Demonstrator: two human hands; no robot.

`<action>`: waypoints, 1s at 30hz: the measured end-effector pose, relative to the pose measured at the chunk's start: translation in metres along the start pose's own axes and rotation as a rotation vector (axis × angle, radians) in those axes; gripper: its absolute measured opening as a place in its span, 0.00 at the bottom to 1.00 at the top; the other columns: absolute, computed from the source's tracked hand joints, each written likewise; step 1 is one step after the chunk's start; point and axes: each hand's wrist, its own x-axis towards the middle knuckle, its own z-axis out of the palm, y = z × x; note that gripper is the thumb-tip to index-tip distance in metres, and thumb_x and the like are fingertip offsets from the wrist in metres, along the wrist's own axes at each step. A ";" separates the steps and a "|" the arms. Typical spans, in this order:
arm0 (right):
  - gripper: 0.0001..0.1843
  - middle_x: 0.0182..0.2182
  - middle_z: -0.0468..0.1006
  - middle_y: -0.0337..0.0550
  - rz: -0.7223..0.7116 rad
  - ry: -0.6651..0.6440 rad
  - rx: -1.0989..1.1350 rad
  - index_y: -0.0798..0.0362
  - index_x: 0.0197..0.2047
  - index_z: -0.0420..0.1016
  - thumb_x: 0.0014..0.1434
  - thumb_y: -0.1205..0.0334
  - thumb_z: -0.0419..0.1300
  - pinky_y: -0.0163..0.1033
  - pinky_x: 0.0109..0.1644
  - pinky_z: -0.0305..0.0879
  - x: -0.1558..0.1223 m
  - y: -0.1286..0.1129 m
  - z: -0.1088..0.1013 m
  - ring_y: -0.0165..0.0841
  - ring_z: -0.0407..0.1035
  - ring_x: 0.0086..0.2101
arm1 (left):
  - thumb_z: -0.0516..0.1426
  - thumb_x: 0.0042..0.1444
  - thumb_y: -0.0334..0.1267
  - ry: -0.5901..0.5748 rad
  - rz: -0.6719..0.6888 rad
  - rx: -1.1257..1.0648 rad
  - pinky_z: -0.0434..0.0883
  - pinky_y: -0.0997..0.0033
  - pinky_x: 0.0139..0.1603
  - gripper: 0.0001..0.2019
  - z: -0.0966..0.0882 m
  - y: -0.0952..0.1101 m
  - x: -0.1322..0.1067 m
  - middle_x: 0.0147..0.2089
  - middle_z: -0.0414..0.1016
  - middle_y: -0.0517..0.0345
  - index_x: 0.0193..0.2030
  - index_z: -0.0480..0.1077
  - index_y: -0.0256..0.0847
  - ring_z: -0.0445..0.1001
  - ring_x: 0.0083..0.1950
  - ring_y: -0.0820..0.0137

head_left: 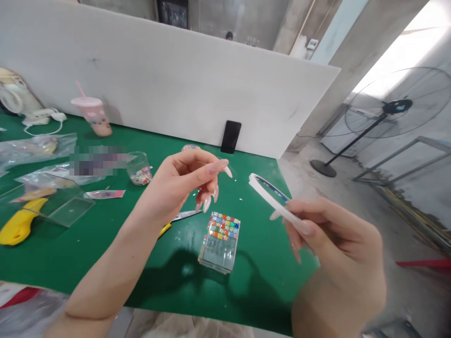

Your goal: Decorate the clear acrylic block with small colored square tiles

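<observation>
My right hand point(331, 244) grips a thin roll of white tape point(269, 200) between thumb and fingers, with blue printing inside its ring. My left hand point(186, 180) is raised at the middle, thumb and index finger pinched together. Something faint and see-through may be at its fingertips; I cannot make it out. Below and between both hands, a clear box point(217, 253) stands on the green table point(260, 291). Colourful square and star gems cover the far part of its top. Scissors point(186, 215) with yellow handles lie partly hidden behind my left wrist.
A clear cup of gems point(141, 176), a clear plastic piece point(72, 211), a yellow tool point(21, 223) and plastic bags point(38, 148) lie left. A pink tumbler point(93, 117) and a phone point(231, 137) stand by the white partition point(176, 84). A fan point(396, 107) stands right.
</observation>
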 end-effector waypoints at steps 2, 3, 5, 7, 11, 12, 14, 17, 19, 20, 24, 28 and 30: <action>0.10 0.18 0.72 0.28 0.027 -0.009 0.048 0.40 0.43 0.78 0.66 0.67 0.59 0.30 0.20 0.58 0.000 0.000 0.003 0.24 0.66 0.17 | 0.65 0.57 0.38 -0.031 -0.022 -0.016 0.68 0.88 0.18 0.05 0.002 -0.004 0.001 0.21 0.74 0.67 0.31 0.79 0.43 0.71 0.19 0.82; 0.10 0.18 0.72 0.28 0.042 -0.009 0.065 0.40 0.43 0.78 0.66 0.66 0.59 0.30 0.20 0.58 0.000 0.000 0.005 0.24 0.66 0.17 | 0.65 0.57 0.38 -0.045 -0.032 -0.016 0.70 0.88 0.20 0.04 0.003 -0.005 0.000 0.22 0.76 0.66 0.32 0.80 0.43 0.73 0.21 0.82; 0.08 0.17 0.71 0.28 0.065 -0.006 0.082 0.41 0.42 0.78 0.66 0.65 0.59 0.31 0.19 0.57 0.001 0.001 0.008 0.24 0.65 0.17 | 0.65 0.57 0.39 -0.061 -0.061 -0.022 0.72 0.88 0.24 0.05 0.005 -0.006 0.000 0.27 0.80 0.63 0.33 0.81 0.43 0.78 0.27 0.79; 0.07 0.17 0.70 0.28 0.073 0.004 0.087 0.42 0.41 0.78 0.66 0.63 0.60 0.31 0.19 0.56 0.002 0.003 0.009 0.24 0.64 0.16 | 0.64 0.59 0.42 -0.059 -0.107 -0.042 0.73 0.89 0.25 0.07 0.006 -0.007 -0.001 0.31 0.83 0.60 0.35 0.82 0.44 0.81 0.32 0.77; 0.06 0.16 0.70 0.29 0.089 0.001 0.093 0.42 0.40 0.79 0.65 0.63 0.60 0.32 0.17 0.55 0.004 0.003 0.008 0.25 0.64 0.15 | 0.62 0.61 0.43 -0.057 -0.158 -0.066 0.75 0.87 0.27 0.09 0.006 -0.009 -0.001 0.35 0.84 0.55 0.38 0.82 0.43 0.83 0.35 0.73; 0.07 0.16 0.71 0.30 0.093 0.000 0.094 0.42 0.39 0.79 0.65 0.64 0.60 0.32 0.17 0.55 0.005 0.003 0.008 0.25 0.64 0.15 | 0.62 0.61 0.42 -0.055 -0.156 -0.063 0.75 0.86 0.26 0.08 0.006 -0.010 0.000 0.34 0.84 0.54 0.38 0.82 0.43 0.83 0.34 0.72; 0.07 0.16 0.70 0.30 0.096 0.000 0.096 0.43 0.39 0.79 0.65 0.64 0.60 0.32 0.17 0.54 0.005 0.002 0.007 0.25 0.64 0.15 | 0.62 0.60 0.42 -0.038 -0.140 -0.044 0.74 0.84 0.23 0.09 0.006 -0.012 0.001 0.31 0.83 0.54 0.35 0.82 0.41 0.82 0.30 0.72; 0.07 0.16 0.70 0.30 0.099 -0.010 0.110 0.43 0.39 0.79 0.65 0.64 0.60 0.32 0.16 0.52 0.006 0.002 0.008 0.25 0.63 0.15 | 0.60 0.62 0.40 -0.004 -0.090 0.018 0.71 0.82 0.19 0.09 0.009 -0.014 0.003 0.24 0.79 0.58 0.35 0.81 0.42 0.76 0.22 0.75; 0.06 0.16 0.70 0.30 0.096 -0.028 0.124 0.43 0.40 0.79 0.65 0.63 0.60 0.32 0.16 0.51 0.006 0.003 0.008 0.25 0.63 0.15 | 0.60 0.62 0.39 0.016 -0.045 0.064 0.71 0.82 0.18 0.08 0.011 -0.016 0.003 0.21 0.77 0.60 0.37 0.81 0.43 0.73 0.20 0.76; 0.06 0.16 0.70 0.30 0.095 -0.039 0.129 0.43 0.40 0.78 0.65 0.63 0.60 0.32 0.16 0.52 0.007 0.003 0.009 0.25 0.63 0.15 | 0.60 0.62 0.39 0.023 -0.024 0.079 0.71 0.82 0.19 0.07 0.012 -0.016 0.002 0.21 0.77 0.60 0.37 0.81 0.43 0.72 0.20 0.77; 0.06 0.16 0.70 0.29 0.089 -0.060 0.143 0.44 0.40 0.78 0.65 0.64 0.60 0.32 0.17 0.55 0.009 0.005 0.009 0.25 0.63 0.15 | 0.62 0.61 0.43 0.015 -0.004 0.088 0.76 0.79 0.24 0.09 0.014 -0.015 0.002 0.24 0.79 0.58 0.33 0.81 0.42 0.76 0.22 0.75; 0.05 0.15 0.70 0.29 0.088 -0.042 0.165 0.46 0.40 0.78 0.65 0.62 0.61 0.31 0.15 0.53 0.009 0.006 0.007 0.25 0.63 0.14 | 0.63 0.60 0.43 -0.053 -0.050 0.043 0.78 0.81 0.27 0.09 0.011 -0.013 0.002 0.27 0.81 0.57 0.34 0.82 0.42 0.79 0.26 0.74; 0.05 0.15 0.70 0.30 0.088 -0.034 0.154 0.46 0.39 0.79 0.64 0.62 0.61 0.32 0.15 0.52 0.009 0.005 0.007 0.25 0.62 0.14 | 0.63 0.59 0.42 -0.070 -0.063 0.015 0.77 0.83 0.26 0.07 0.011 -0.012 0.002 0.26 0.81 0.59 0.34 0.82 0.43 0.78 0.24 0.75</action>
